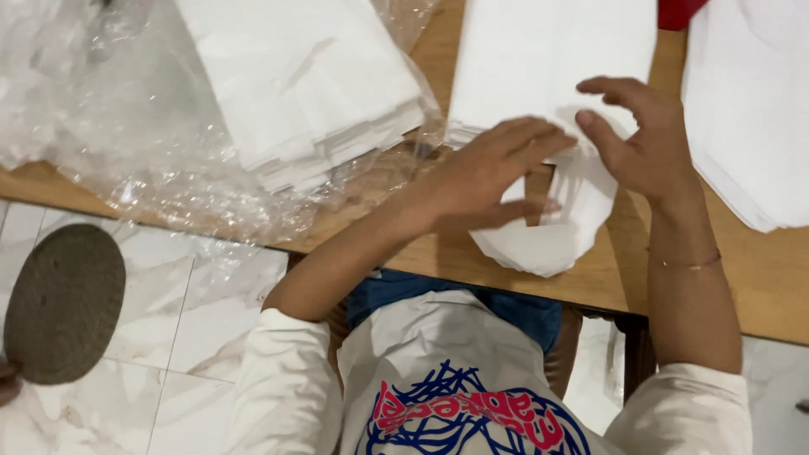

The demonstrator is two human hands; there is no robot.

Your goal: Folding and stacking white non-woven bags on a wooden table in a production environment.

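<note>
A stack of white fabric bags (539,50) lies on the wooden table (763,286), its rounded handle end (548,244) towards me with a cut-out slot. My left hand (484,173) lies flat on the stack's near end, fingers stretched out and thumb beside the slot. My right hand (645,139) hovers at the right edge of the same stack, fingers curled, with thumb and forefinger apart and touching the top layer. Neither hand grips anything.
A second stack of white bags (312,84) sits to the left inside crumpled clear plastic wrap (126,135). A third white stack (750,109) lies at the right, with a red object (678,10) at the top edge. A round brown mat (63,303) lies on the marble floor.
</note>
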